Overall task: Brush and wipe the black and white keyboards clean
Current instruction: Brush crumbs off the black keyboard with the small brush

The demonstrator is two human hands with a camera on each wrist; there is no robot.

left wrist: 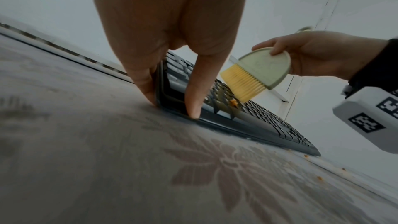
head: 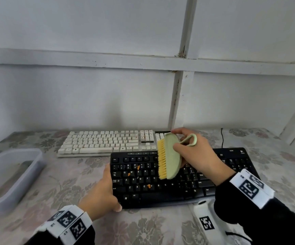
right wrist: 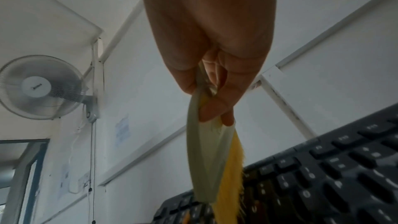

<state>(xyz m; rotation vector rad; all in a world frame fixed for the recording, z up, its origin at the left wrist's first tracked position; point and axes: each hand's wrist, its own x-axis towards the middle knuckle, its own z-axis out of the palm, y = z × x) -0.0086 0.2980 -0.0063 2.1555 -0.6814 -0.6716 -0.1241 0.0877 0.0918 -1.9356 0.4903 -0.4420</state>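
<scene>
Right hand [head: 194, 154] grips brush [head: 169, 156] (bristles leftward); left hand [head: 102, 191] clasps black keyboard [head: 160, 191].

Your table [head: 160, 225], covered in a floral cloth, carries the black keyboard [head: 169, 195] at centre, the white keyboard [head: 106, 144] just behind it toward 11 o'clock, and a clear plastic tub [head: 10, 175] at 9 o'clock. Orange crumbs [left wrist: 320, 178] dot the cloth near the black keyboard's front edge.
</scene>
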